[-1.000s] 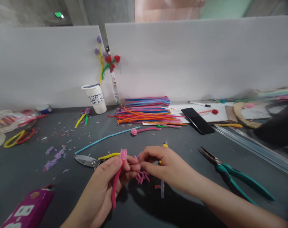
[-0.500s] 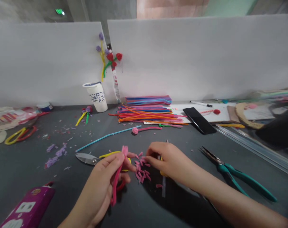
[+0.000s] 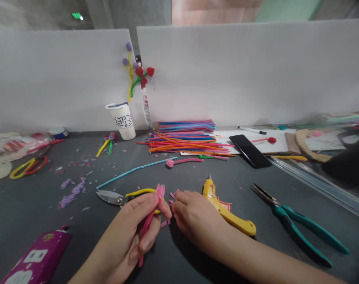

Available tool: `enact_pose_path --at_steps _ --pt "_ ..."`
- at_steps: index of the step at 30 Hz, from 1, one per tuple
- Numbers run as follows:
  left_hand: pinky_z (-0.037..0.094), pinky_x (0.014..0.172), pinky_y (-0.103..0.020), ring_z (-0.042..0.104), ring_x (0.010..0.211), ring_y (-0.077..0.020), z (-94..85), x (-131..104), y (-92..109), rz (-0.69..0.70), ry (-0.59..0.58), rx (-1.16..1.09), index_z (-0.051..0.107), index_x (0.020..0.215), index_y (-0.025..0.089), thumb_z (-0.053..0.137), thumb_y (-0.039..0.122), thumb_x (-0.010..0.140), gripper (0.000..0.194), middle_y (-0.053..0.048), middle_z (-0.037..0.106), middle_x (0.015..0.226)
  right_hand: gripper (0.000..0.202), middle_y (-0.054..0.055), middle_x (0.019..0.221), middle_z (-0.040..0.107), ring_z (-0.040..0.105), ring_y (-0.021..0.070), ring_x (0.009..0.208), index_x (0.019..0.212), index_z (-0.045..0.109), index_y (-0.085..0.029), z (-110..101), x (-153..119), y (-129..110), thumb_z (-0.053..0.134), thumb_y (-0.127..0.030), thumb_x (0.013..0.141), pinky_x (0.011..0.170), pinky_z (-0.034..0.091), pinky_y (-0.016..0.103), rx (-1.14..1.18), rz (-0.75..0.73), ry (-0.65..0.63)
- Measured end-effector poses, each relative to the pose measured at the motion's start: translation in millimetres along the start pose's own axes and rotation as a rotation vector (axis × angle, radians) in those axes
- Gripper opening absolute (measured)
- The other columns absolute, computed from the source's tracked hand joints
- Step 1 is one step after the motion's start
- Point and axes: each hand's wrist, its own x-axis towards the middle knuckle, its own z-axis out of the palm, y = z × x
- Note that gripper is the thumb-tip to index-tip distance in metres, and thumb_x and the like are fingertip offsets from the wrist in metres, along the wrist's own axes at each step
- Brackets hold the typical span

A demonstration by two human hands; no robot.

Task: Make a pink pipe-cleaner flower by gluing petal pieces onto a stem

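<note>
Between thumb and fingers, my left hand (image 3: 138,225) pinches a pink pipe cleaner piece (image 3: 160,192) whose top is a small cluster of pink tips and whose stem hangs down past the palm. My right hand (image 3: 194,215) is lowered over the pile of small pink pieces (image 3: 164,223), mostly covering them; its fingertips are hidden beneath it. Scissors (image 3: 111,197) with yellow handles lie partly under my left hand. Right beside my right wrist is a yellow glue gun (image 3: 232,219), nozzle pointing away.
Pliers (image 3: 298,225) lie at the right, below a black phone (image 3: 249,150). Pipe cleaners (image 3: 185,144) are heaped at the back near a white cup (image 3: 124,122). A purple box (image 3: 39,256) sits front left, purple scraps (image 3: 73,193) behind it.
My right hand has moved left and down over the pink pieces, uncovering the glue gun. My left fingers have curled in more around the pink stem.
</note>
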Motion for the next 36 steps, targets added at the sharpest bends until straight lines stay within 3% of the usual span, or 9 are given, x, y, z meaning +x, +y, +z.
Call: enact_pose_path --at_steps 4,7,12,16,23,30,36 --pt "0.019 0.036 -0.015 0.023 0.034 -0.0031 0.3 4.9 -2.0 0.048 0.085 0.039 0.065 0.076 0.017 0.060 0.045 0.082 0.030 0.008 0.042 0.035 0.017 0.000 0.074 0.067 0.059 0.0118 0.065 0.084 0.063 -0.016 -25.1 -2.6 2.0 0.049 -0.009 0.088 0.060 0.040 0.021 0.147 0.055 0.029" --pt "0.015 0.035 -0.016 0.017 0.032 -0.0027 3.8 2.3 -2.9 0.000 0.025 0.078 0.064 0.072 0.017 0.056 0.048 0.084 0.034 0.009 0.038 0.035 0.019 -0.001 0.086 0.070 0.064 0.0109 0.078 0.089 0.066 -0.019 -50.8 -7.8 -0.3 0.051 -0.007 0.086 0.070 0.045 0.020 0.394 0.039 0.042" --pt "0.012 0.036 -0.018 0.015 0.033 -0.0017 8.1 -3.7 -5.2 -0.053 -0.038 0.013 0.063 0.067 0.017 0.063 0.047 0.079 0.032 0.008 0.044 0.041 0.014 -0.003 0.073 0.068 0.063 0.0123 0.067 0.081 0.067 -0.021 -75.6 -20.6 -10.5 0.054 -0.018 0.085 0.061 0.047 0.020 0.717 0.081 0.108" --pt "0.010 0.037 -0.019 0.013 0.035 -0.0015 7.3 -4.7 -8.5 -0.079 -0.095 -0.023 0.064 0.067 0.015 0.063 0.041 0.081 0.028 0.009 0.039 0.043 0.014 -0.005 0.067 0.065 0.059 0.0092 0.060 0.074 0.065 -0.021 -77.3 -27.2 -17.9 0.058 -0.013 0.084 0.056 0.043 0.017 0.673 0.033 0.087" --pt "0.009 0.037 -0.018 0.013 0.035 -0.0014 7.6 -1.3 -12.3 -0.083 -0.132 -0.065 0.065 0.069 0.014 0.062 0.037 0.082 0.027 0.010 0.034 0.041 0.017 0.002 0.081 0.063 0.058 0.0109 0.072 0.079 0.066 -0.017 -67.2 -27.9 -19.1 0.055 -0.006 0.086 0.065 0.045 0.019 0.437 -0.249 0.322" --pt "0.009 0.036 -0.016 0.013 0.034 -0.0001 10.1 -1.7 -11.2 -0.105 -0.122 -0.062 0.066 0.069 0.012 0.062 0.035 0.082 0.027 0.009 0.035 0.041 0.019 -0.003 0.077 0.065 0.061 0.0104 0.068 0.087 0.057 -0.021 -66.4 -28.0 -25.8 0.055 -0.004 0.078 0.062 0.046 0.020 0.571 -0.001 0.256" --pt "0.008 0.037 -0.017 0.012 0.035 -0.0008 11.5 -0.8 -12.8 -0.104 -0.118 -0.011 0.065 0.070 0.013 0.059 0.034 0.084 0.027 0.009 0.034 0.042 0.021 -0.004 0.076 0.063 0.059 0.0106 0.068 0.090 0.055 -0.021 -63.2 -27.3 -26.1 0.053 -0.005 0.077 0.062 0.045 0.022 0.584 0.055 0.274"
